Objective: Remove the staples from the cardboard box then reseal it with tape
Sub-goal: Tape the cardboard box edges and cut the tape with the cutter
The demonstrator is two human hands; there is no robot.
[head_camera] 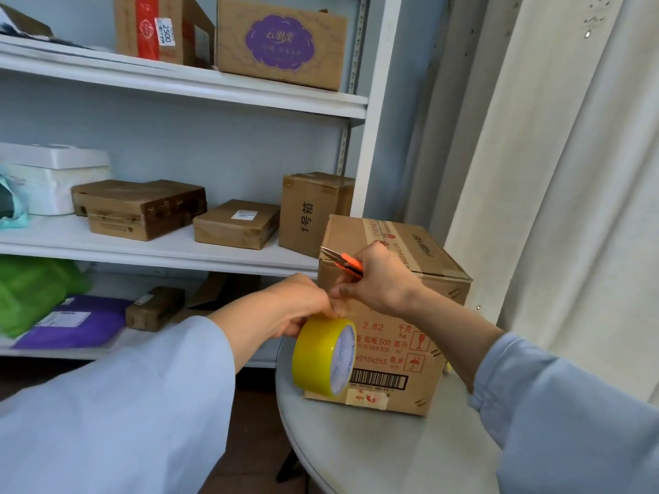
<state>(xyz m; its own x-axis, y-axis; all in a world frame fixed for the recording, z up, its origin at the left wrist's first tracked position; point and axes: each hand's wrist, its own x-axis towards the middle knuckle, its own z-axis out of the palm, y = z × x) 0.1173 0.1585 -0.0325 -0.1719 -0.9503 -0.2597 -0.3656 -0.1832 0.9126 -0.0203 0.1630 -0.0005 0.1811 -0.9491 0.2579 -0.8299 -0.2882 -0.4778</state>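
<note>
On the shelves [178, 251] at the far left sat other cartons; one upright box [313, 212] read "1号箱", and a label on a top-shelf carton [157, 26] showed "2500".

The left hand [296, 308] curled its fingers round the top of the yellow tape roll [326, 356], which hung against the front face of the cardboard box [392, 315]. The roll looked light and stiff — a rigid ring best held through its core or across its rim; its free end probably clings and folds on itself if let go.

The right hand [374, 279] gripped small orange-handled snips [342, 262], blades pointing left at the box's top front edge, its thumb down near the left fingers — where the tape end seemed to be, though that was hidden.

The box stood on the round grey table [374, 451], flaps closed, a strip of tape along the top seam. Its print read "2.82 千克 kg", "EACH 500", "x210x255 毫米", with a barcode and fragile-glass and keep-dry marks. So it likely held bottles: moderately heavy, breakable, best steadied by its sides or lifted from beneath.
</note>
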